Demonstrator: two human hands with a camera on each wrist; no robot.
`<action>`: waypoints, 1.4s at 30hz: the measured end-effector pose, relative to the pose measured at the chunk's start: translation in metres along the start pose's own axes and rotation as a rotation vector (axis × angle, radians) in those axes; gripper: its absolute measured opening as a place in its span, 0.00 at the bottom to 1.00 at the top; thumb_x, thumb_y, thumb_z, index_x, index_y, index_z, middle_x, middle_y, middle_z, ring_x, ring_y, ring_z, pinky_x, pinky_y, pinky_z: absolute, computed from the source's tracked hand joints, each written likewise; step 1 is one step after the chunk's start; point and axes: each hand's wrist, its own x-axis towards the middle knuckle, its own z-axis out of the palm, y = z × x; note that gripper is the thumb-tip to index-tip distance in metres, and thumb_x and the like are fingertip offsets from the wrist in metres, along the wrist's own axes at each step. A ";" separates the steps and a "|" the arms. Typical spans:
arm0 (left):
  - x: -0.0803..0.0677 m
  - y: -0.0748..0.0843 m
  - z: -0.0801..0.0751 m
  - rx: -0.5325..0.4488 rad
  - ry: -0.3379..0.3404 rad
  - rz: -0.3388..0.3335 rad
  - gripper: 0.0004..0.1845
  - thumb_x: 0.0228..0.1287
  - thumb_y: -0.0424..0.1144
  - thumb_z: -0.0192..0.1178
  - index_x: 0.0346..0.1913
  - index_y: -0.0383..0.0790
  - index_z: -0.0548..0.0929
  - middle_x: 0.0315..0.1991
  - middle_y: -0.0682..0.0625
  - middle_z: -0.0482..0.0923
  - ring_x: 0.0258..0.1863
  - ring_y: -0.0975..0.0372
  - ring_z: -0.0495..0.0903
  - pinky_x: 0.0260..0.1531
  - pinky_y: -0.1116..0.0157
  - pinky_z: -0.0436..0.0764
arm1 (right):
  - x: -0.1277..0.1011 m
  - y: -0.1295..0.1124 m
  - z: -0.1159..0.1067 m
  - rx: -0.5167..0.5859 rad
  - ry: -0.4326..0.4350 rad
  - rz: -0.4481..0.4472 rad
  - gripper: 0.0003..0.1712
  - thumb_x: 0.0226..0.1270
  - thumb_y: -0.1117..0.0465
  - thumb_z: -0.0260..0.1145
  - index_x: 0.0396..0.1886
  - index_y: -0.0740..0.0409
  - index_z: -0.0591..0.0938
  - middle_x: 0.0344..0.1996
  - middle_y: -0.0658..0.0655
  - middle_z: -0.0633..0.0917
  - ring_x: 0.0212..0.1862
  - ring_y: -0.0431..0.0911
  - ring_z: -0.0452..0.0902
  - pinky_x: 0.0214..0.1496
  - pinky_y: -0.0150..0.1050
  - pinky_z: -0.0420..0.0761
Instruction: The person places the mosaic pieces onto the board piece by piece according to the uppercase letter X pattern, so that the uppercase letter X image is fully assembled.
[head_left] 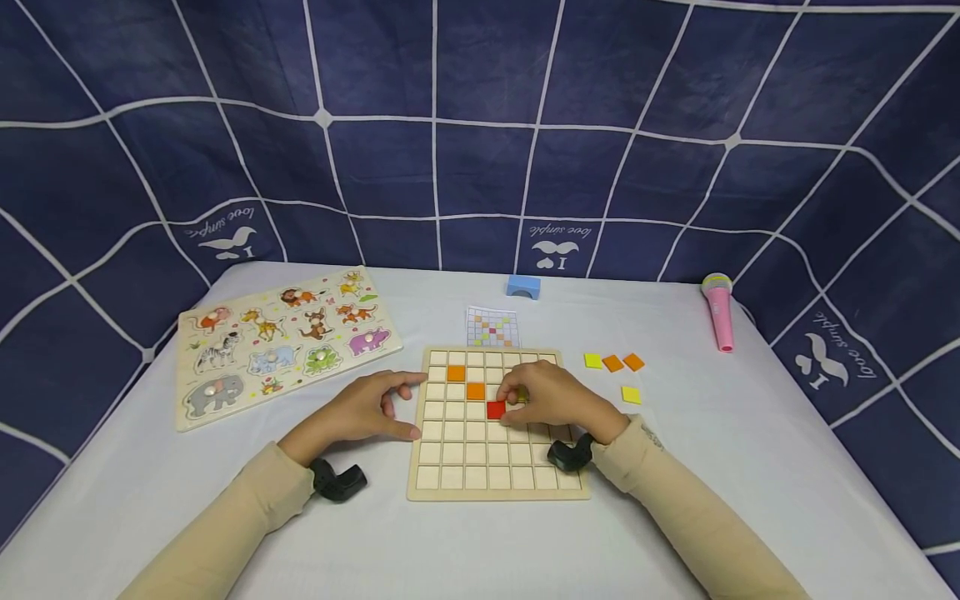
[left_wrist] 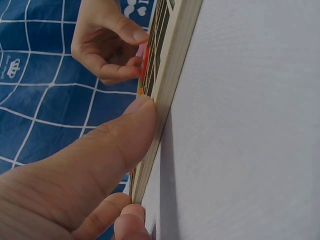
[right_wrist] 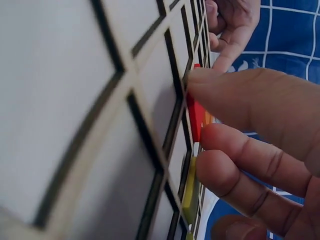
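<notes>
Makeshift recording booth for play tasks, navy grid-patterned cloth backdrop (head_left: pixel 480 125) on three sides; white tabletop (head_left: pixel 750 467), animal peg puzzle (head_left: pixel 281 346), toy microphone (head_left: pixel 720 310)

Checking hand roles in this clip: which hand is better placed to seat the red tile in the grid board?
Right: the right hand already pinches the red tile over its cell, while the left hand steadies the grid board edge.

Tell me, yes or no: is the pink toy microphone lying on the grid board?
No, the pink toy microphone lies on the white table near its far right corner, well apart from the grid board.
</notes>
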 end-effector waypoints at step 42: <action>-0.001 0.002 -0.001 -0.019 -0.014 -0.011 0.45 0.53 0.42 0.86 0.74 0.34 0.79 0.47 0.48 0.76 0.33 0.58 0.74 0.34 0.65 0.74 | -0.096 0.096 -0.054 0.249 0.365 0.091 0.08 0.74 0.72 0.70 0.49 0.68 0.90 0.38 0.55 0.89 0.34 0.41 0.76 0.37 0.34 0.77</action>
